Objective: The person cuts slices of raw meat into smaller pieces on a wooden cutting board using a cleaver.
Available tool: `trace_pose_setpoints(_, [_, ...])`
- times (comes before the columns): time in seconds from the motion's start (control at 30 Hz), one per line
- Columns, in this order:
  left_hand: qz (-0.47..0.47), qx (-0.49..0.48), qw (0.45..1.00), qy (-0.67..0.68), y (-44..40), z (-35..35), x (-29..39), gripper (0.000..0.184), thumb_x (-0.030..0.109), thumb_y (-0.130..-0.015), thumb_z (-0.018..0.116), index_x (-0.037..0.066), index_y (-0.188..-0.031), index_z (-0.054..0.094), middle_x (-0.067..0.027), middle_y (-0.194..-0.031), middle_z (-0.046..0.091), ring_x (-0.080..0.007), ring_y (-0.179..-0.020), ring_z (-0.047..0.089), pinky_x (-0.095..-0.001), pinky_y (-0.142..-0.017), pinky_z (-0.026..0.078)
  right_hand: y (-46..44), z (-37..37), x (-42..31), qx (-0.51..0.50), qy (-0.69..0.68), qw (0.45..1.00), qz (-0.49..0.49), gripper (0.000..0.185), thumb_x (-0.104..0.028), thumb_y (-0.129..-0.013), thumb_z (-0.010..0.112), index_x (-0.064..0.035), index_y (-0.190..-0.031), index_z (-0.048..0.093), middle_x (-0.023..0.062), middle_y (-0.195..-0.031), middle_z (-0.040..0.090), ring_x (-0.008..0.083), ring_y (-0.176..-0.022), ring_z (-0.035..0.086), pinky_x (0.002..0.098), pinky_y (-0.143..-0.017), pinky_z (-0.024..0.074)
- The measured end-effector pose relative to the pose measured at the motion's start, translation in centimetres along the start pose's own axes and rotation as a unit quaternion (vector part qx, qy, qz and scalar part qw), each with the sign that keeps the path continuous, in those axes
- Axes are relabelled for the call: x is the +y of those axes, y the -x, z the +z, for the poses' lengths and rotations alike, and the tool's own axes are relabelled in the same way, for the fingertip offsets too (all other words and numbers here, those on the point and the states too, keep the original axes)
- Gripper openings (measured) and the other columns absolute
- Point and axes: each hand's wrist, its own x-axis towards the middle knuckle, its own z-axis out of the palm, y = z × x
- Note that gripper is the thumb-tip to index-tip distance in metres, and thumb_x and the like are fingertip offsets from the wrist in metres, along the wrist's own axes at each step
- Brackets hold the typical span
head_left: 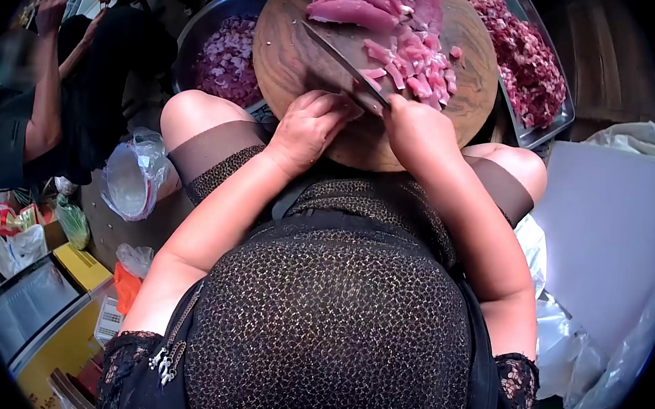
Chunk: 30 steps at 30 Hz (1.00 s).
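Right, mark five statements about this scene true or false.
1. The right hand grips a knife. True.
2. Meat strips and smaller cut pieces lie on the board. True.
3. The board is square. False: it is round.
4. A basin at the picture's left holds chopped meat. True.
5. The left hand is inside the basin. False: the left hand is at the board, near the knife.

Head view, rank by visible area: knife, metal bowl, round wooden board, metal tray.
1. Round wooden board
2. Metal tray and metal bowl: not ranked; both only partly visible, and their visible areas look close
3. Knife, a thin strip
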Motion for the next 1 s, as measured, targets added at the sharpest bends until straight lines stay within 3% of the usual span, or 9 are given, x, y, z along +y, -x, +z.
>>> trace_pose_setpoints(0.1, [0.003, 0.010, 1.000, 0.019, 0.5, -0.1, -0.2, 0.022, 0.013, -0.086, 0.064, 0.014, -0.106, 0.073, -0.0046, -0.106, 0.066, -0.0241, -0.102, 0.063, -0.0369, -0.092, 0.051, 3.0, -1.3, -0.6, -0.009, -0.001, 1.000, -0.011, 0.017, -0.019, -0.095, 0.053, -0.0036, -0.091, 0.059, 0.0201, -0.079, 0.067, 0.0393, -0.077, 0.067, 0.0508, -0.067, 0.0520])
trace_pose_setpoints(0.17, [0.018, 0.012, 1.000, -0.004, 0.3, 0.6, -0.8, 0.022, 0.012, -0.086, 0.064, 0.013, -0.106, 0.072, -0.0046, -0.107, 0.066, -0.0250, -0.103, 0.063, -0.0366, -0.093, 0.051, 3.9, -2.1, -1.0, -0.062, 0.023, 0.998, -0.016, 0.013, -0.009, -0.089, 0.049, -0.0008, -0.090, 0.059, 0.0193, -0.079, 0.069, 0.0371, -0.077, 0.069, 0.0475, -0.067, 0.0554])
trace_pose_setpoints(0.23, [-0.044, 0.036, 0.994, 0.097, -0.6, 0.1, 0.2, 0.024, 0.012, -0.085, 0.065, 0.014, -0.108, 0.072, -0.0058, -0.108, 0.065, -0.0266, -0.104, 0.063, -0.0365, -0.093, 0.051, 4.1, -1.5, -0.8, -0.051, 0.006, 0.999, -0.009, 0.014, -0.014, -0.092, 0.053, -0.0013, -0.089, 0.057, 0.0213, -0.076, 0.066, 0.0409, -0.075, 0.066, 0.0508, -0.065, 0.0518])
trace_pose_setpoints(0.37, [0.020, 0.029, 0.999, 0.035, -0.2, 0.4, -0.9, 0.023, 0.011, -0.084, 0.066, 0.014, -0.106, 0.073, -0.0075, -0.107, 0.065, -0.0288, -0.104, 0.063, -0.0367, -0.092, 0.051, 2.6, -0.2, -1.7, -0.068, -0.019, 0.997, -0.038, 0.014, -0.009, -0.089, 0.049, 0.0023, -0.089, 0.056, 0.0237, -0.076, 0.065, 0.0422, -0.076, 0.066, 0.0513, -0.067, 0.0523])
trace_pose_setpoints(0.47, [0.012, 0.022, 1.000, 0.016, 0.3, 0.4, -0.7, 0.022, 0.012, -0.082, 0.068, 0.014, -0.103, 0.073, -0.0080, -0.105, 0.065, -0.0293, -0.100, 0.063, -0.0376, -0.090, 0.052, -0.2, 0.7, -2.4, -0.066, -0.008, 0.997, -0.031, 0.017, -0.013, -0.091, 0.050, 0.0005, -0.095, 0.059, 0.0228, -0.080, 0.067, 0.0400, -0.080, 0.068, 0.0492, -0.069, 0.0540])
trace_pose_setpoints(0.63, [-0.059, 0.062, 0.994, 0.066, 1.0, -0.4, -0.9, 0.018, 0.014, -0.081, 0.071, 0.015, -0.099, 0.074, -0.0082, -0.101, 0.065, -0.0291, -0.092, 0.063, -0.0400, -0.080, 0.051, 0.1, 0.0, -1.3, 0.042, -0.050, 0.998, -0.022, 0.022, -0.024, -0.096, 0.054, -0.0053, -0.103, 0.064, 0.0205, -0.083, 0.068, 0.0407, -0.079, 0.067, 0.0526, -0.069, 0.0523])
trace_pose_setpoints(0.8, [0.029, 0.057, 0.996, 0.055, 0.8, 0.7, -1.0, 0.023, 0.011, -0.084, 0.068, 0.011, -0.107, 0.072, -0.0070, -0.107, 0.067, -0.0281, -0.102, 0.063, -0.0381, -0.093, 0.052, 3.9, -1.6, -1.2, -0.061, -0.036, 0.997, -0.019, 0.020, -0.019, -0.094, 0.054, -0.0006, -0.094, 0.061, 0.0240, -0.077, 0.065, 0.0427, -0.079, 0.065, 0.0520, -0.069, 0.0519])
trace_pose_setpoints(0.93, [-0.007, 0.057, 0.994, 0.091, 0.9, 0.9, -0.8, 0.022, 0.008, -0.085, 0.066, 0.009, -0.106, 0.072, -0.0067, -0.107, 0.067, -0.0292, -0.103, 0.063, -0.0393, -0.093, 0.051, 2.8, -0.6, -2.1, -0.080, -0.049, 0.995, -0.022, 0.019, -0.014, -0.091, 0.053, 0.0035, -0.089, 0.059, 0.0249, -0.080, 0.066, 0.0435, -0.080, 0.065, 0.0514, -0.071, 0.0518])
trace_pose_setpoints(1.0, [-0.002, 0.000, 1.000, 0.025, 1.9, 0.5, -1.3, 0.020, 0.010, -0.087, 0.065, 0.008, -0.105, 0.074, -0.0108, -0.110, 0.068, -0.0292, -0.104, 0.063, -0.0380, -0.092, 0.051, 1.0, 0.5, -2.6, -0.072, -0.034, 0.997, -0.023, 0.021, -0.016, -0.093, 0.053, 0.0030, -0.092, 0.061, 0.0244, -0.083, 0.067, 0.0427, -0.081, 0.066, 0.0518, -0.072, 0.0517])
